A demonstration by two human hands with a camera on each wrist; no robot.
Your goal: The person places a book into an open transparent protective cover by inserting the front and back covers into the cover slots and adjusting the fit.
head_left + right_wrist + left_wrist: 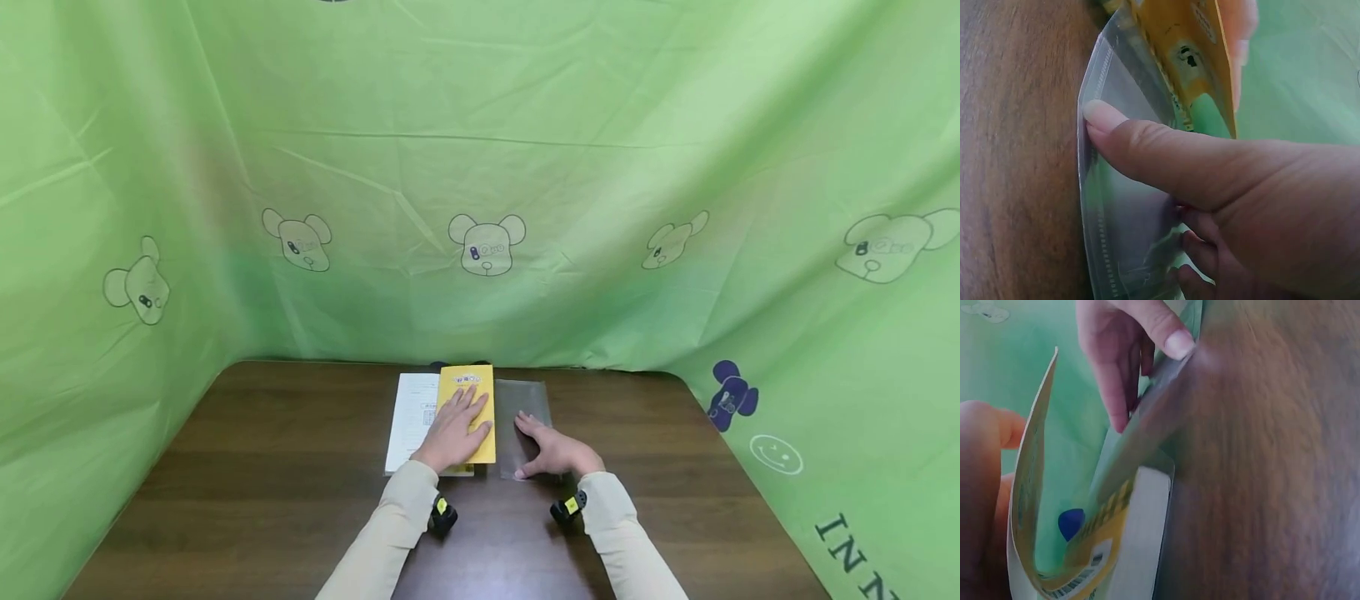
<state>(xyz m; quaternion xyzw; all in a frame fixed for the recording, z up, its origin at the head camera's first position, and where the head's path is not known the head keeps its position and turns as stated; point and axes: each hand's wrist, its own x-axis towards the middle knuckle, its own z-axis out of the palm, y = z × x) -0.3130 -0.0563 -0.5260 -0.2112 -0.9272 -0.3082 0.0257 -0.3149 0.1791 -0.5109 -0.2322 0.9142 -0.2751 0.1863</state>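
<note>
A book lies near the back of the table, a white printed page [407, 425] showing on its left. Its yellow cover [483, 448] is lifted and curves upward in both wrist views. Across that cover my left hand [456, 429] rests with fingers spread and fairly straight. To the right extends a clear plastic sleeve flap [517, 398], beside the yellow cover. My right hand [553, 450] rests on this flap, its thumb [1107, 117] at the near edge and the other fingers spread toward the far side. In the left wrist view a barcode [1088, 565] shows inside the bent cover.
The brown wooden table [262, 500] extends around the book. Green fabric [375, 300] printed with bear heads hangs behind and at both sides. Each wrist wears a black camera [442, 515] on a strap.
</note>
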